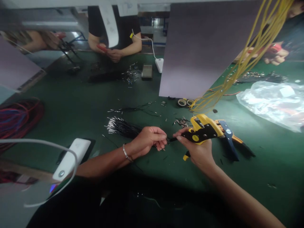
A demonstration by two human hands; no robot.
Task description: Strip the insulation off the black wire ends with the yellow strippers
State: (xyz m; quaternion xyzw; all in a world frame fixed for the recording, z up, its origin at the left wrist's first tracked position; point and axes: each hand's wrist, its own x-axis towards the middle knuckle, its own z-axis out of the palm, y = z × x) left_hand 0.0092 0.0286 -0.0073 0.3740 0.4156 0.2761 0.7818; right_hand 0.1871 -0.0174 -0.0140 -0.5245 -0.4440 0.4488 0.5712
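My left hand (150, 140), with a bracelet at the wrist, is closed in a pinch near the middle of the green table (142, 172). What it pinches is too small to make out. Just to its right, my right hand (200, 152) is wrapped round a yellow and black wire stripper (201, 131), its thumb and forefinger near a thin black piece between the hands. A bundle of black wires (123, 127) with shiny metal ends lies behind my left hand. Small metal terminals (182, 122) are piled behind my right hand.
A blue and orange tool (229, 134) lies right of my right hand. Yellow wires (232, 76) hang beside a grey panel (199, 47). At left are a white device (72, 158) and red-blue cables (17, 118); a plastic bag (273, 103) lies right. People work opposite.
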